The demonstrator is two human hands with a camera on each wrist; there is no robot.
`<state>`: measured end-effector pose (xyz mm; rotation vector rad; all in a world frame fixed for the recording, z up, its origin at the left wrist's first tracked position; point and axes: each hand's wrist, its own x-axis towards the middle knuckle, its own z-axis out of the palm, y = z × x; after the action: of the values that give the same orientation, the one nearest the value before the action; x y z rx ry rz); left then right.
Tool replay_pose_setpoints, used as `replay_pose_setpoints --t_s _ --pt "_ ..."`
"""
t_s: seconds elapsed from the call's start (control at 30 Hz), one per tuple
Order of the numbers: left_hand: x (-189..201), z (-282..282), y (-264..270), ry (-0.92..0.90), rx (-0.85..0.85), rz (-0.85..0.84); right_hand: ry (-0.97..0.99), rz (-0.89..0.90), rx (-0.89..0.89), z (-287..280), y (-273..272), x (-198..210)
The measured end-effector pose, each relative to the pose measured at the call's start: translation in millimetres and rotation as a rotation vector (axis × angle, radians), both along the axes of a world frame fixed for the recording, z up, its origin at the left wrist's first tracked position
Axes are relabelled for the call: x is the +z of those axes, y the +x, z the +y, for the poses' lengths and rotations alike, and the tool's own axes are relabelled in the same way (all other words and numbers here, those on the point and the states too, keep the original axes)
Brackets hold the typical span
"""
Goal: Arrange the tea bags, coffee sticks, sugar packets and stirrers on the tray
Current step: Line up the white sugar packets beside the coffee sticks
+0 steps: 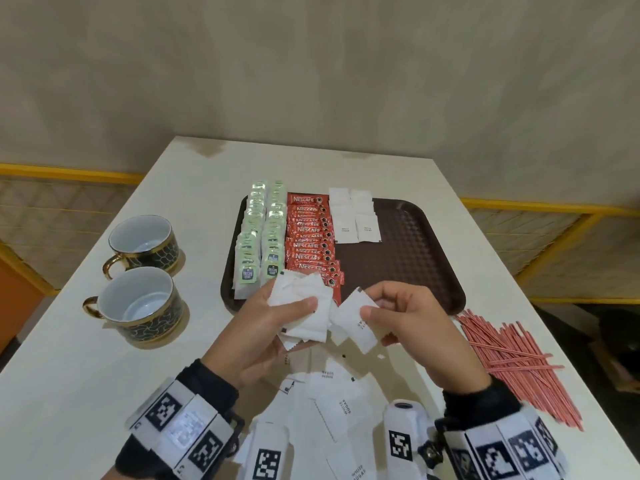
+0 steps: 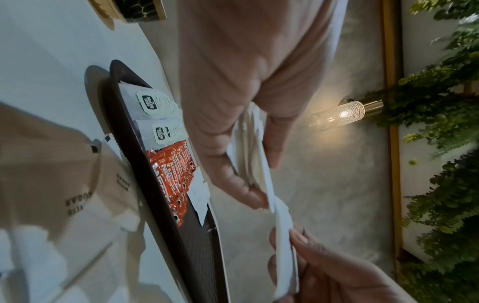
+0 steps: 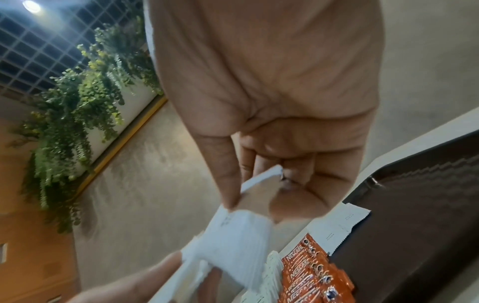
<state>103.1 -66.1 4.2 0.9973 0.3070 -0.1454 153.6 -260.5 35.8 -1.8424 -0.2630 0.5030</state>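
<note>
Left grip [image 1: 277,317]: clamps a sugar packet stack [image 1: 301,306], kept as supply.
Right grip [image 1: 401,317]: pinches one packet [image 1: 356,323] for placing.
Tray [image 1: 415,258]: far-left corner filled; stirrers [image 1: 519,362] wait at bench right edge.

Bare hands; black sleeves [image 1: 211,379]; white wristbands [image 1: 183,424] bearing black square-patterned markers on both wrists.

One dark brown textured plastic tray [image 1: 408,258], two black-and-gold patterned ceramic cups [image 1: 143,245], two rows of green-labelled white tea bags [image 1: 261,237], one column of red Nescafé coffee sticks [image 1: 310,237], two rows of white paper sugar packets [image 1: 353,216] on the tray, one loose pile of thin red stirrers [image 1: 512,358], two hands [image 1: 412,323]
</note>
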Motion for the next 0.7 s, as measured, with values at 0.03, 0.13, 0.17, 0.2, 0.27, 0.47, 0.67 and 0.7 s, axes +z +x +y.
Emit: replay_pose_setpoints --t_s 0.03,0.13,0.17,0.2,0.27,0.47,0.67,0.7 --pt "-1.4 1.0 1.2 0.002 0.020 0.003 0.027 0.035 -0.027 -2.1 1.9 -1.0" --pt "-4.0 -1.4 3.6 0.010 0.047 -0.005 0.088 0.128 -0.080 -3.4 4.6 -3.3" --pt "-4.5 -3.5 4.5 0.012 0.050 -0.007 0.096 0.145 -0.088 -2.8 5.0 -4.7" --pt "-5.0 -5.8 6.0 0.017 0.055 -0.009 0.102 0.155 -0.096 -2.0 5.0 -5.4" --pt "-5.3 -10.6 10.5 0.030 0.072 -0.015 0.120 0.168 -0.112 0.0 4.9 -4.6" --pt "-4.3 -20.0 27.5 0.094 0.116 -0.028 0.211 0.143 -0.131 -2.2 12.2 -2.8" --pt "-1.1 -25.3 47.0 0.093 0.162 -0.039 0.273 0.138 -0.168 -0.4 30.3 -5.4" --pt "-0.6 -26.5 49.9 0.075 0.157 -0.038 0.261 0.121 -0.170 1.5 34.1 -6.8"
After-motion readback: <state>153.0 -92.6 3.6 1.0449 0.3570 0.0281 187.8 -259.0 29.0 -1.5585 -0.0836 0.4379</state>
